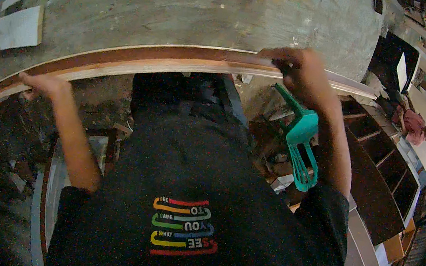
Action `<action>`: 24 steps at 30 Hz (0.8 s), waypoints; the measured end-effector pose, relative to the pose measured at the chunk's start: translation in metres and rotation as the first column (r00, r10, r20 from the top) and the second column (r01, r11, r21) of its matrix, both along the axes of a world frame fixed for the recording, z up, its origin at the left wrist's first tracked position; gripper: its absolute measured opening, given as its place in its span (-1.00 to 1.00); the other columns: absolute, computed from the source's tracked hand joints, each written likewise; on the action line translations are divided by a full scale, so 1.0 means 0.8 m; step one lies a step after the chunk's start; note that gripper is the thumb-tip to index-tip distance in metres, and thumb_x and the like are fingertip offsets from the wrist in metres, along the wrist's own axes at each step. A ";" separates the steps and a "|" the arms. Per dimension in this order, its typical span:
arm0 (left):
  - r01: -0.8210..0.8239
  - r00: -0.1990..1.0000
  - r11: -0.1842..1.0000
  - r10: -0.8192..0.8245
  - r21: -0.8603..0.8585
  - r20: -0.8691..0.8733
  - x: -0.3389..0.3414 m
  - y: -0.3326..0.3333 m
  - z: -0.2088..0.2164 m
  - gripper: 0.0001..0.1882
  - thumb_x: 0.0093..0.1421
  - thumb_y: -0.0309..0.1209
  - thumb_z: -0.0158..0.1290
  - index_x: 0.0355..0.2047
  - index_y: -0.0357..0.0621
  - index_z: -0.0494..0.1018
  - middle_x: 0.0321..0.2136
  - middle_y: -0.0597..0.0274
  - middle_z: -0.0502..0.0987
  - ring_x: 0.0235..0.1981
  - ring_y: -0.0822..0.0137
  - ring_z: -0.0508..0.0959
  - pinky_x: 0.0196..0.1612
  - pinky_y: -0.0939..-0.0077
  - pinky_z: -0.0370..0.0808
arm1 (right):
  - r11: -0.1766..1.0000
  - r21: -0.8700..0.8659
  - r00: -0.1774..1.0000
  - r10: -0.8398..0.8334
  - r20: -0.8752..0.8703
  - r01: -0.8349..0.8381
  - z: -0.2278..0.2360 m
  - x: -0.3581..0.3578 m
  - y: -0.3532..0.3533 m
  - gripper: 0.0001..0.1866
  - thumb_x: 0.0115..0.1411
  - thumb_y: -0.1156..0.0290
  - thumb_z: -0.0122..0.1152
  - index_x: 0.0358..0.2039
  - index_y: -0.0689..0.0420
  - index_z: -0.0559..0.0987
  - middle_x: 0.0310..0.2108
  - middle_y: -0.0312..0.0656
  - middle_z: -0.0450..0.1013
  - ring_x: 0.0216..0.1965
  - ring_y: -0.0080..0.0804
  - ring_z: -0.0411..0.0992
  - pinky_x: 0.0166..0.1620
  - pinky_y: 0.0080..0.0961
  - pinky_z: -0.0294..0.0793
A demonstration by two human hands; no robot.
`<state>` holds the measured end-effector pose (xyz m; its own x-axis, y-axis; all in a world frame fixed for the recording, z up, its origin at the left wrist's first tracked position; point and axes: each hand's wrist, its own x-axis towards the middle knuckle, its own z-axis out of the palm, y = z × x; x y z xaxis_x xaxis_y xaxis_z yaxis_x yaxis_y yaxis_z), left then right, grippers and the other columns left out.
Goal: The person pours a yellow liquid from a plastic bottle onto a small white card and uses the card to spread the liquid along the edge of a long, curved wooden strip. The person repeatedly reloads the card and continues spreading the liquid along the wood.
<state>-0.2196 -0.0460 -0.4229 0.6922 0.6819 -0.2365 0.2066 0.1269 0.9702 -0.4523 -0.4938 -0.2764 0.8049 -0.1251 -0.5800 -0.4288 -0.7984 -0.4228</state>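
**Edge strip held along the board, ends pinned by both hands**

A long, thin brown strip (142, 56) is seen lying along the front edge of a large grey board (187, 8), above a pale layered edge. The strip is pinched at its right-hand part by the right hand (299, 71), whose fingers are pressed together on it at the board's edge. Far to the left, the left hand (46, 85) is laid against the same edge, fingers curled onto the strip; whether it is gripped or only pressed flat cannot be told.

As far as can be judged, the strip is already set along most of the visible edge and appears to sit close to it between the hands. Beyond the right hand the edge looks pale and uncovered, so that stretch is probably left to do.

A green plastic chair (302, 146) is seen below the right forearm. Small pale offcuts (18, 27) are lying on the board's left part.
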 end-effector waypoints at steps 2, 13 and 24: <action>0.139 0.990 0.989 -0.139 -0.043 0.013 0.000 0.004 0.002 -0.27 0.33 0.09 -0.07 0.31 -0.08 0.03 0.35 0.00 0.12 0.38 0.09 0.10 0.46 0.16 -0.05 | 0.989 0.068 0.987 0.136 -0.088 -0.130 0.001 -0.004 -0.002 -0.54 0.01 0.73 0.15 -0.07 0.10 0.68 -0.19 0.06 0.61 -0.17 -0.09 0.63 -0.09 -0.33 0.55; 0.081 0.986 0.987 -0.059 0.140 -0.154 0.000 -0.003 0.006 -0.23 0.37 0.06 -0.28 0.34 -0.35 0.07 0.35 -0.11 0.16 0.32 -0.01 0.25 0.39 0.05 0.16 | 0.981 0.113 0.963 0.178 -0.203 -0.157 -0.007 -0.016 -0.061 -0.57 0.04 0.74 0.13 -0.08 0.14 0.68 -0.26 0.09 0.62 -0.27 -0.09 0.63 -0.11 -0.34 0.56; 0.143 0.983 0.983 -0.128 0.116 -0.130 0.009 0.028 -0.023 -0.20 0.33 0.07 -0.16 0.33 -0.37 0.08 0.32 -0.14 0.21 0.29 -0.01 0.31 0.36 0.03 0.24 | 0.962 0.258 0.982 0.129 -0.139 -0.090 0.000 0.000 -0.065 -0.48 -0.10 0.82 0.04 -0.10 0.22 0.67 -0.21 0.10 0.62 -0.18 -0.17 0.64 -0.07 -0.35 0.57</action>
<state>-0.2124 -0.0233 -0.4417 0.7515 0.6131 -0.2437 0.3308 -0.0306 0.9432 -0.4519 -0.5459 -0.2764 0.7045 0.1230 -0.6990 -0.4199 -0.7218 -0.5502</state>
